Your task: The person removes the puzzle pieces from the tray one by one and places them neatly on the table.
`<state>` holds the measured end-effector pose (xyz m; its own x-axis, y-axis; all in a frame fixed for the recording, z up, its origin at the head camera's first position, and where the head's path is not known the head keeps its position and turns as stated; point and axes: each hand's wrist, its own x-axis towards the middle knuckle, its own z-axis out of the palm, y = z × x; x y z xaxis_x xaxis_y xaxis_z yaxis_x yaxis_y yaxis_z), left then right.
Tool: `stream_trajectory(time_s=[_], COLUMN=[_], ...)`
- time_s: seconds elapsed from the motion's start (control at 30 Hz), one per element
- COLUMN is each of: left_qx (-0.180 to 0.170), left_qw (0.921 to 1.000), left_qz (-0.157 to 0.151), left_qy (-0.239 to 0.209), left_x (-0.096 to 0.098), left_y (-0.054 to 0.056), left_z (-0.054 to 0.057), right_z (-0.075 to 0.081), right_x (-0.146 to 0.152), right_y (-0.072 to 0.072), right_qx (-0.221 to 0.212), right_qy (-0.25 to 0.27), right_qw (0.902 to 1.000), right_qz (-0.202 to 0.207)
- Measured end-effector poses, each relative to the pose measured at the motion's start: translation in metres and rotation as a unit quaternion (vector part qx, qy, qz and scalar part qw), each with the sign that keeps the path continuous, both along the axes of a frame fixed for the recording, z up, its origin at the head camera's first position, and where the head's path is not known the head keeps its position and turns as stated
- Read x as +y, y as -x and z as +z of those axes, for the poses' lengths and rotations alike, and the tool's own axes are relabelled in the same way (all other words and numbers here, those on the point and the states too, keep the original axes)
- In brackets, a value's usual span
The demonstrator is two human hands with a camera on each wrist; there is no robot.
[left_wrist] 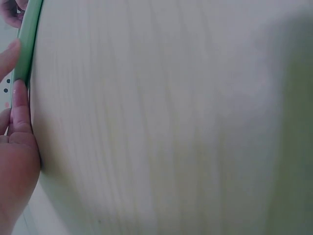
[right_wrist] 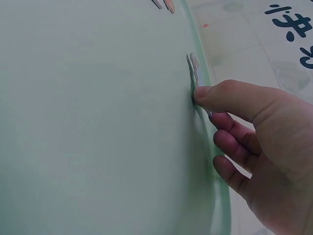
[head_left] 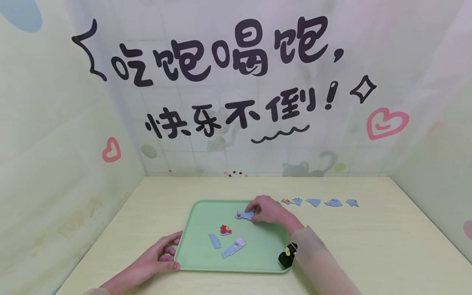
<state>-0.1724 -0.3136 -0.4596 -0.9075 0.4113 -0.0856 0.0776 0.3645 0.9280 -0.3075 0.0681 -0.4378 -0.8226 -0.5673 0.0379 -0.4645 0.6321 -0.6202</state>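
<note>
My right hand [head_left: 268, 209] is over the back of a green tray [head_left: 199, 213], pinching a flat blue puzzle piece [head_left: 242, 214] between thumb and fingers. The right wrist view shows this piece [right_wrist: 195, 68] edge-on, its thin side close over the tray surface. At the tray's left side, my left hand [head_left: 166, 252] holds the rim, thumb near the front corner and fingers along the edge. Three other pieces lie in the tray: a red one [head_left: 225, 230], a narrow blue one [head_left: 214, 241] and a long blue one with a pale end [head_left: 233, 248].
Several blue puzzle pieces, among them a plain one [head_left: 313, 202], lie in a row on the light wooden table [head_left: 368, 237], right of the tray. A black wrist device [head_left: 287, 256] overlaps the tray's front right corner. Printed cloth walls [head_left: 228, 155] enclose the table's back and sides.
</note>
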Motion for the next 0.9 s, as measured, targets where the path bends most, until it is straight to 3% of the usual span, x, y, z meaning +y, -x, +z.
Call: stream_trajectory(time_s=[0.33, 0.9], left_qx=[-0.005, -0.009], left_qw=[1.0, 0.9998], left_qz=[0.004, -0.007], left_qy=[0.001, -0.016], left_x=[0.0, -0.001], left_y=[0.001, -0.001], left_z=[-0.001, 0.001], right_z=[0.012, 0.024], right_x=[0.007, 0.039], right_y=[-0.003, -0.02], right_qx=[0.014, 0.096], right_qy=[0.009, 0.005], right_qw=[0.9999, 0.9953], right_qz=[-0.004, -0.008])
